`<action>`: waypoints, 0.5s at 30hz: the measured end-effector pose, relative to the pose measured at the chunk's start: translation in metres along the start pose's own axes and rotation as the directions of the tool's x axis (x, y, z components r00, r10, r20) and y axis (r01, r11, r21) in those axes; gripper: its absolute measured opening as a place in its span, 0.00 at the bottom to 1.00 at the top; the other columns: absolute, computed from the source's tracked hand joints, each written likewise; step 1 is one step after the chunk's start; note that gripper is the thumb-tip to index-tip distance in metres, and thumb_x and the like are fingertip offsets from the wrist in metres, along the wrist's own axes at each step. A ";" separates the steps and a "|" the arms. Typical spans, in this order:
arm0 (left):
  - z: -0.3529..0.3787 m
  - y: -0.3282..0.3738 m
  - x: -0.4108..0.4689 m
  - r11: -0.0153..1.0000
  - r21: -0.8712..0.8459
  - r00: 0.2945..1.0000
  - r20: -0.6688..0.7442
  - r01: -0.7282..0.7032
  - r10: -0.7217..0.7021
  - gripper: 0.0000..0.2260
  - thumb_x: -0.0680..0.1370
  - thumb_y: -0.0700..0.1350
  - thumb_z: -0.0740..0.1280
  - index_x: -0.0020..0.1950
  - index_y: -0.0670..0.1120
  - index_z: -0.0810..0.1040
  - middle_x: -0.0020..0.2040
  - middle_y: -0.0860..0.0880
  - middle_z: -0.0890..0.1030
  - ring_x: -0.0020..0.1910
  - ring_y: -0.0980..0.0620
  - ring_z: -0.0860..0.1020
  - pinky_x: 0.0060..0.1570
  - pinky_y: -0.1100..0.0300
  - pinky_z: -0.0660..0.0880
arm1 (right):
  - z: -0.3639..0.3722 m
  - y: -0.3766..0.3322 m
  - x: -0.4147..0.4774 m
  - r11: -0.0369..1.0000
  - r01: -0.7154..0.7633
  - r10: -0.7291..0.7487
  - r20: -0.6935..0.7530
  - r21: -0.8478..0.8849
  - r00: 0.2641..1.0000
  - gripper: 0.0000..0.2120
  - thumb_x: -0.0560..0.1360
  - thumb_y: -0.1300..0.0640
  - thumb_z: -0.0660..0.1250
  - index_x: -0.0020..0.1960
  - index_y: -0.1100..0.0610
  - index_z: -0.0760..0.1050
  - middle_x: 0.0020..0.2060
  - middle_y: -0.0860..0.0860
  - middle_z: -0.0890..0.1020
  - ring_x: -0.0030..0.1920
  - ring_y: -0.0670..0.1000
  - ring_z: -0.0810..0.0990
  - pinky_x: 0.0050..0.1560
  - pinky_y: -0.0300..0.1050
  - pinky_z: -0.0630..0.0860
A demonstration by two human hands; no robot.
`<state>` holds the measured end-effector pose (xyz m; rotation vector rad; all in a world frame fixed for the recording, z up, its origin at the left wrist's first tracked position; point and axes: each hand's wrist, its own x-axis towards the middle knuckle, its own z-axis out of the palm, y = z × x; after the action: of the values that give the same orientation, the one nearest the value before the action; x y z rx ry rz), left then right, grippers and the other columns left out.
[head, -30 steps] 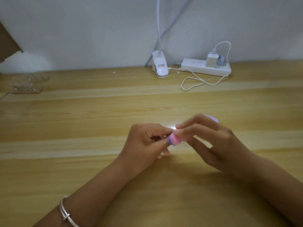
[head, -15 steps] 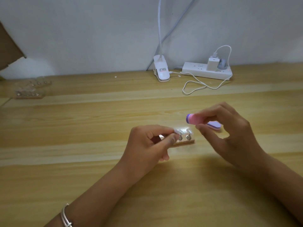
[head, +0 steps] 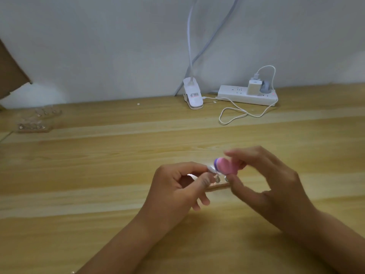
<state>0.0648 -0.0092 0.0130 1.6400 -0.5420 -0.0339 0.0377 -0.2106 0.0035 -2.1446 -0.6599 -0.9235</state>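
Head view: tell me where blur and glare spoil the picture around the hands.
In the head view, motion blur smears the right hand and its pink buffer block; the left hand is sharper; a white glare spot burns out part of the small clear strip it pinches; the power strip behind is fairly crisp.

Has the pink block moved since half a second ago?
Yes. The pink block in the right hand has come down and left, farther from the power strip, and is now just over the card that the left hand pinches.
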 end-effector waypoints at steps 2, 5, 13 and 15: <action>0.001 0.002 -0.002 0.998 0.039 0.998 0.039 -0.042 0.041 0.04 0.74 0.44 0.71 0.43 0.52 0.86 0.33 0.51 0.83 0.25 0.50 0.81 0.23 0.59 0.75 | 0.004 -0.008 -0.003 0.997 0.074 -0.074 0.031 -0.002 0.997 0.14 0.77 0.59 0.70 0.63 0.58 0.78 0.51 0.51 0.81 0.51 0.48 0.81 0.56 0.41 0.77; 0.001 0.003 -0.004 0.991 0.107 0.996 0.055 -0.078 0.072 0.06 0.74 0.43 0.71 0.42 0.53 0.85 0.30 0.55 0.81 0.21 0.53 0.77 0.24 0.64 0.72 | 0.008 -0.012 -0.005 0.977 0.181 -0.173 0.074 -0.116 0.982 0.11 0.77 0.61 0.70 0.59 0.60 0.82 0.49 0.54 0.82 0.49 0.49 0.80 0.59 0.37 0.72; -0.002 0.000 0.001 0.993 0.008 0.993 -0.027 0.116 -0.115 0.03 0.72 0.40 0.76 0.45 0.45 0.86 0.38 0.47 0.85 0.20 0.49 0.77 0.22 0.62 0.73 | 0.001 -0.005 -0.001 0.991 0.073 -0.068 0.045 -0.116 0.997 0.08 0.74 0.61 0.66 0.49 0.63 0.81 0.42 0.51 0.80 0.42 0.52 0.79 0.44 0.51 0.78; -0.001 0.001 0.001 0.994 0.006 0.994 -0.026 0.110 -0.110 0.04 0.72 0.40 0.76 0.46 0.44 0.86 0.39 0.47 0.85 0.21 0.49 0.77 0.23 0.62 0.73 | 0.005 -0.010 -0.001 0.984 0.088 -0.080 0.058 -0.155 0.995 0.08 0.72 0.61 0.66 0.48 0.64 0.81 0.44 0.52 0.81 0.43 0.54 0.81 0.43 0.54 0.79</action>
<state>0.0656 -0.0083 0.0145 1.6745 -0.4326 -0.0925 0.0326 -0.2007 0.0047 -2.3014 -0.7293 -0.9981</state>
